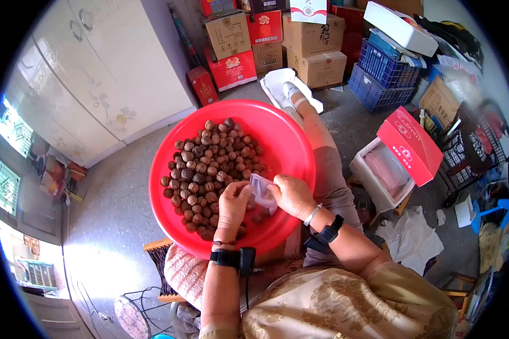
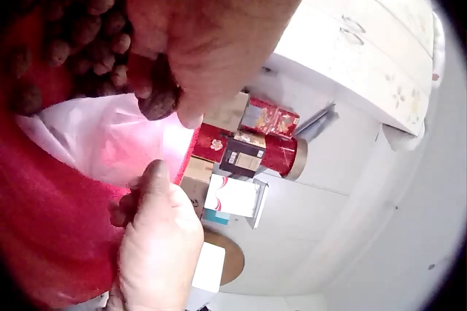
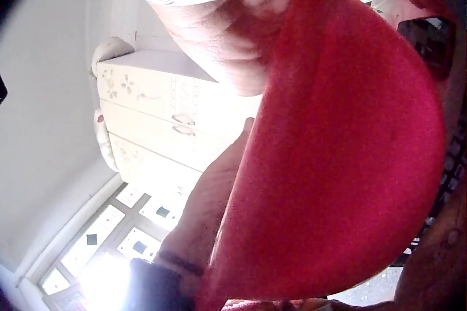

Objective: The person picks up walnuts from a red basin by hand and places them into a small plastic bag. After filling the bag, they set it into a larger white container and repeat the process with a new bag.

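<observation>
Many brown walnuts (image 1: 209, 152) lie in a red basin (image 1: 283, 135). Over the basin's near right part, the right hand (image 1: 293, 195) pinches the edge of a thin clear bag (image 1: 262, 191). Close to the bag's left side, the left hand (image 1: 232, 204) holds a dark walnut (image 2: 159, 101) between thumb and fingers, by the mouth of the bag (image 2: 109, 136) in the left wrist view. There the right hand (image 2: 159, 242) has its thumb and curled fingers at the bag's rim. In the right wrist view the basin's wall (image 3: 336, 150) hides the fingertips and the bag.
An open box with a red lid (image 1: 410, 144) stands right of the basin, near crumpled white plastic (image 1: 413, 237). Cartons (image 1: 316, 45) and blue crates (image 1: 373, 85) are stacked behind. A white cabinet (image 1: 102, 68) is at the left. The basin sits by the person's legs.
</observation>
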A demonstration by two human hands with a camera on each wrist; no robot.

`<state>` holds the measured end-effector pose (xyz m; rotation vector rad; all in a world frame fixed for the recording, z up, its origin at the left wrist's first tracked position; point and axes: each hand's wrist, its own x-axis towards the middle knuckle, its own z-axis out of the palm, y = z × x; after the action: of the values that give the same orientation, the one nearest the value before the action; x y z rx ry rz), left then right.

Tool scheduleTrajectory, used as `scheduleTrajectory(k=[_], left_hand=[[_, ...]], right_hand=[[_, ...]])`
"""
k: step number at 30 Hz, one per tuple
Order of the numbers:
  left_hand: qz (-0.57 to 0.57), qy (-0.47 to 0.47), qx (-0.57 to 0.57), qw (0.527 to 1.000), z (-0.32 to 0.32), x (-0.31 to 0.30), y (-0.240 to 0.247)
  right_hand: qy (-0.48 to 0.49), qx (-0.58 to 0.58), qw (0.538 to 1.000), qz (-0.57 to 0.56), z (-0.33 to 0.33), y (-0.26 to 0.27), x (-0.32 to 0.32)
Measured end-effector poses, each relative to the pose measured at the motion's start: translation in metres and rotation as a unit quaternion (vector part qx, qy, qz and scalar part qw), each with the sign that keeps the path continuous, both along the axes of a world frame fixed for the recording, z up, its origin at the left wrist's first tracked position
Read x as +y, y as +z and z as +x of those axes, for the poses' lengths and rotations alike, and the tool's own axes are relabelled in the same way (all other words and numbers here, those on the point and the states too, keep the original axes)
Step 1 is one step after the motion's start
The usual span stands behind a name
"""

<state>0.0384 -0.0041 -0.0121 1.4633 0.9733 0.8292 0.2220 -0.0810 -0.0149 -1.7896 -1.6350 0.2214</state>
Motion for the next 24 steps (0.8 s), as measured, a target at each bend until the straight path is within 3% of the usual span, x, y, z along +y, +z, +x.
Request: scheduleTrajectory(k=[3,5,8,12,18,23,24], left_hand=[[-0.025,0.039,0.016,0.999,-0.005,0.005,-0.006],[-0.110,0.038,-0.052,0.992,-0.007,0.003,-0.004],[-0.134,0.035,-0.081,0.987,-0.007,0.002,-0.003],[-0.127,0.035,-0.066,0.989,-0.007,0.003,-0.002],[-0.089,-0.023,-0.138,0.986,-0.002,0.002,-0.003],[-0.077,0.039,-0.151,0.985,-0.001,0.004,-0.006],[-0.060,0.055,-0.111,0.991,-0.003,0.006,-0.010]], right_hand=[[-0.006,0.001,1.000,-0.008,0.001,-0.006,0.001],[-0.004,-0.001,1.000,-0.008,0.001,-0.006,0.001],[-0.005,-0.008,1.000,-0.009,0.002,-0.006,0.002],[-0.004,-0.011,1.000,-0.010,0.002,-0.008,0.003],[-0.008,-0.020,1.000,0.002,0.001,-0.008,0.002],[-0.007,-0.018,1.000,0.001,0.001,-0.007,0.003],[-0.004,-0.020,1.000,0.004,0.001,-0.007,0.003]])
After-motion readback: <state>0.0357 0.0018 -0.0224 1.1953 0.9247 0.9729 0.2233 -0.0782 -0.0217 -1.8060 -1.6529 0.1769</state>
